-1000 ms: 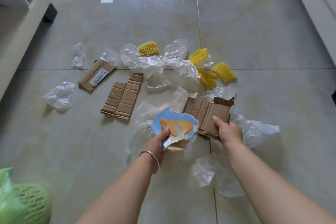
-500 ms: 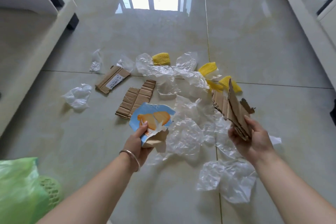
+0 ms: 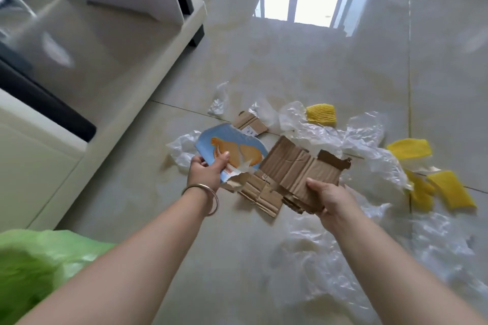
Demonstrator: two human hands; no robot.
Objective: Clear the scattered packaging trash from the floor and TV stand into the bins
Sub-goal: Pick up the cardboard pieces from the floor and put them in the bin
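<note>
My left hand [image 3: 207, 170] grips a torn blue card [image 3: 232, 149] printed with an orange picture, held above the floor. My right hand [image 3: 326, 196] grips a stack of brown corrugated cardboard [image 3: 295, 169], held flat beside the blue card. Under them another cardboard piece [image 3: 260, 196] lies on the tiles. A bin lined with a green bag [image 3: 34, 264] shows at the lower left edge.
Clear plastic wrap [image 3: 330, 134] and yellow foam nets [image 3: 320, 113] are scattered over the tiled floor to the right. A small labelled cardboard piece [image 3: 250, 123] lies further off. The cream TV stand [image 3: 111, 92] runs along the left, with a white appliance on it.
The view has swung left toward the TV stand and bin. My right hand has brought the cardboard stack from upright to flat, next to the blue card in my left hand.
</note>
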